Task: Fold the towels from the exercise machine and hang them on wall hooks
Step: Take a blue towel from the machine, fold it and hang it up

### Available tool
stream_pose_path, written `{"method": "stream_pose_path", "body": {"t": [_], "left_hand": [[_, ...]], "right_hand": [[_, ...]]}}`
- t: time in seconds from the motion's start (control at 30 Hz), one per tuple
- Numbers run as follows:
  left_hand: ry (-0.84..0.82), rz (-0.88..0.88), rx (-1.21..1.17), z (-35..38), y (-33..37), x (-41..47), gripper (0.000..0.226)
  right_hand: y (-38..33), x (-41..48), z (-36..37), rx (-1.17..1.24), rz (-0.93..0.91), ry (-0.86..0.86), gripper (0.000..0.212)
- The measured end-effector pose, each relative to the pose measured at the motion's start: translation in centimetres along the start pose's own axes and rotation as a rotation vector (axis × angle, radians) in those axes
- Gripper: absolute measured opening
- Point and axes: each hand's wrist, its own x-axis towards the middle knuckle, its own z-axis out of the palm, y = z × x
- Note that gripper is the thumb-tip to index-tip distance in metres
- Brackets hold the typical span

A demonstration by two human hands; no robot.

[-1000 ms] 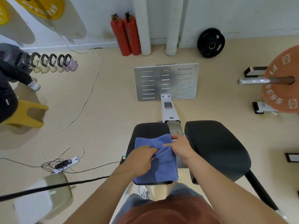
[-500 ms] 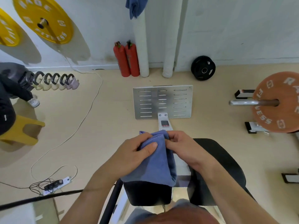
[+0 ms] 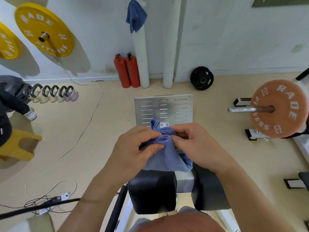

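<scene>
Towel [image 3: 164, 156] — blue, folded into a bunch — is held up in front of the person, above two black pads [image 3: 153, 191] of an exercise machine and clear of them. The room is a gym with a beige floor [image 3: 80, 131] and a white wall [image 3: 225, 34]: two yellow plates [image 3: 44, 29] hang on the wall at left, a second blue towel [image 3: 135, 16] hangs high up by a white pipe [image 3: 142, 52], and two red extinguishers [image 3: 127, 71] stand at the pipe's foot. A black plate [image 3: 202, 78] leans on the wall, an orange plate [image 3: 277, 108] sits on a bar at right, a slotted metal plate [image 3: 163, 108] lies on the floor ahead, and kettlebells [image 3: 51, 93] stand in a row at left, with a white cable running down to a power strip [image 3: 55, 200]. The left hand [image 3: 133, 148] pinches the towel's folded top edge between thumb and fingers; the right hand [image 3: 195, 144] closes its grip on the same edge from the other side, fingertips touching the cloth. The rest hangs down between the wrists. The towel's lower corners are partly hidden behind the hands, and how many layers it has is hard to make out. The hook holding the far towel is cut off at the top — at left a seated person on a yellow stool [image 3: 18, 148] is only partly in view.
</scene>
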Motion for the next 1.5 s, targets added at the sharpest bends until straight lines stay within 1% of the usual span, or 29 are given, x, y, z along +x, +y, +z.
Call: {"method": "stream_pose_path", "body": {"t": [0.1, 0.13, 0.2, 0.3, 0.43, 0.57, 0.63, 0.7, 0.77, 0.83, 0.9, 0.93, 0.97, 1.03, 1.13, 1.23, 1.27, 1.37, 1.47, 1.5], "left_hand": [[0.085, 0.063, 0.041, -0.2, 0.7, 0.1, 0.019], [0.108, 0.065, 0.032, -0.2, 1.0, 0.0, 0.017], [0.141, 0.060, 0.015, -0.4, 1.7, 0.0, 0.018], [0.137, 0.087, 0.022, -0.6, 2.2, 0.0, 0.018], [0.147, 0.149, 0.100, -0.8, 2.7, 0.0, 0.021], [0.167, 0.110, 0.110, -1.1, 3.7, 0.2, 0.029], [0.143, 0.064, 0.120, -1.4, 4.3, 0.4, 0.032], [0.114, 0.007, 0.109, -1.8, 4.9, 0.7, 0.026], [0.102, -0.030, 0.093, -2.0, 5.3, 0.8, 0.024], [0.089, -0.031, 0.058, -2.0, 5.3, 1.0, 0.017], [0.071, -0.039, 0.033, -2.2, 5.1, 1.0, 0.028], [0.047, -0.048, 0.048, -2.3, 5.0, 0.9, 0.028], [0.018, -0.045, 0.083, -2.5, 4.7, 0.8, 0.022], [0.003, -0.011, 0.209, -2.9, 4.2, 0.4, 0.020], [0.027, 0.115, 0.382, -3.4, 3.3, 0.1, 0.011], [-0.063, 0.191, 0.413, -3.7, 3.7, 0.2, 0.008], [-0.104, 0.223, 0.413, -3.7, 4.1, 0.4, 0.010], [-0.211, 0.279, 0.396, -3.3, 5.1, 1.1, 0.026], [-0.292, 0.237, 0.403, -3.1, 5.7, 1.7, 0.033], [-0.288, 0.247, 0.413, -3.2, 5.8, 1.6, 0.032]], "right_hand": [[-0.7, -0.6, -0.1, 0.048, -0.014, -0.010, 0.025], [-0.9, -0.8, 0.0, 0.049, -0.021, 0.001, 0.026], [-1.2, -1.1, 0.0, 0.042, -0.037, 0.026, 0.028], [-1.6, -1.5, -0.2, -0.016, -0.060, 0.056, 0.026], [-2.4, -2.1, -0.4, -0.072, -0.090, 0.030, 0.024], [-3.0, -2.5, -0.8, -0.173, -0.110, 0.003, 0.027], [-3.4, -2.7, -1.0, -0.196, -0.123, -0.023, 0.031], [-4.0, -3.0, -1.1, -0.217, -0.154, -0.037, 0.031], [-4.2, -3.1, -1.1, -0.260, -0.188, -0.007, 0.023], [-4.2, -3.0, -1.2, -0.293, -0.224, 0.054, 0.029], [-4.1, -2.9, -1.6, -0.276, -0.243, 0.090, 0.022], [-4.1, -3.0, -1.9, -0.269, -0.246, 0.100, 0.017], [-4.1, -3.1, -2.3, -0.254, -0.241, 0.110, 0.016], [-4.1, -3.4, -3.1, -0.226, -0.241, 0.111, 0.013], [-4.4, -3.6, -3.8, -0.246, -0.252, 0.111, 0.020], [-5.0, -3.5, -4.2, -0.286, -0.257, 0.079, 0.016], [-5.2, -3.5, -4.2, -0.306, -0.265, 0.068, 0.014], [-6.2, -3.5, -4.4, -0.332, -0.273, 0.045, 0.014], [-6.7, -3.6, -5.0, -0.352, -0.277, 0.081, 0.016], [-6.8, -3.8, -5.2, -0.351, -0.280, 0.111, 0.018]]}}
